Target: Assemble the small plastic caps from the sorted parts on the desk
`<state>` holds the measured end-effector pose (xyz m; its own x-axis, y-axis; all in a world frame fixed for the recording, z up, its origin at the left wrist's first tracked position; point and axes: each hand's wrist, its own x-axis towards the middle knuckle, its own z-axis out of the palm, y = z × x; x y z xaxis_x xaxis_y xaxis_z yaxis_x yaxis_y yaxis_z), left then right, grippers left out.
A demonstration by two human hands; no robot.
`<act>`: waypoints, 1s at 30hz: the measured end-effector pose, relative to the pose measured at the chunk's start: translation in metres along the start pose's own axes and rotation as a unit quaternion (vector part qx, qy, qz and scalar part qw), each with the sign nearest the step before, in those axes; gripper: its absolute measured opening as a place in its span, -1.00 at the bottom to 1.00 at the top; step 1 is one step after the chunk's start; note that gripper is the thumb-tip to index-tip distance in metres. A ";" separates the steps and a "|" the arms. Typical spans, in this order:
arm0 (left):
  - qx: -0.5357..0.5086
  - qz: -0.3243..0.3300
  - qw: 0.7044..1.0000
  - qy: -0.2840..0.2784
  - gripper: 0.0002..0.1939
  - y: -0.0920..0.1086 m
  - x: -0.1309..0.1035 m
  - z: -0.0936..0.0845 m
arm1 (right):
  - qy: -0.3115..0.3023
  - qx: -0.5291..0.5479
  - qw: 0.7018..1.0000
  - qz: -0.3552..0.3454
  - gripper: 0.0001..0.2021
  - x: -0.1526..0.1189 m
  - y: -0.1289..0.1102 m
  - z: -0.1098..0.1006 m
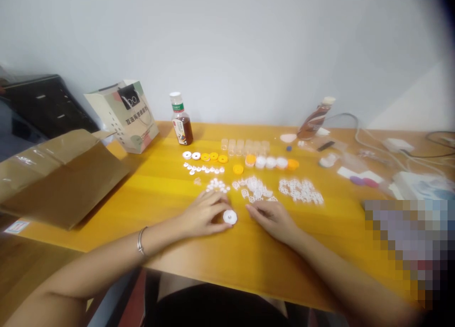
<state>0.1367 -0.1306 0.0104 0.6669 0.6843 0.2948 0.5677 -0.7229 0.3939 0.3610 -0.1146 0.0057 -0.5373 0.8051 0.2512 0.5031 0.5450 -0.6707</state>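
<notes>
Head view: the left hand [206, 214] has its grip narrowed around a white disc [230, 217], lower centre, round face tipped up toward the camera. The right hand [272, 219] curls nearby, contents unclear. Upper left, an upright bottle [182, 126] holds dark liquid.

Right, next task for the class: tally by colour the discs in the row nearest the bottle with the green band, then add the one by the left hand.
White discs in the row: 2
Orange-yellow discs in the row: 3
White disc by the left hand: 1
Total: 6
</notes>
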 end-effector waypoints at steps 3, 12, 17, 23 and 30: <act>0.005 -0.008 1.000 -0.008 -0.68 -0.003 0.000 0.004 | -0.008 -0.002 1.000 -0.004 -0.62 0.000 0.001 0.001; 0.008 -0.093 0.988 0.120 -0.79 -0.043 -0.007 -0.043 | -0.021 -0.012 1.000 -0.004 -0.62 -0.002 -0.001 0.000; 0.031 -0.163 0.983 0.073 -0.82 -0.089 -0.021 -0.066 | -0.028 -0.004 1.000 -0.002 -0.62 -0.002 -0.002 0.001; 0.067 -0.151 0.986 0.033 -0.81 -0.088 -0.024 -0.046 | -0.028 0.004 1.000 0.012 -0.62 -0.001 0.000 0.006; 0.176 -0.129 0.975 0.026 -0.78 -0.093 -0.027 -0.037 | -0.026 0.013 1.000 -0.001 -0.63 0.001 -0.005 0.008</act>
<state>0.0482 -0.0786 -0.0016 0.4591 0.8456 0.2724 0.8506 -0.5069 0.1398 0.3525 -0.1178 0.0037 -0.5729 0.7904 0.2170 0.4848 0.5403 -0.6878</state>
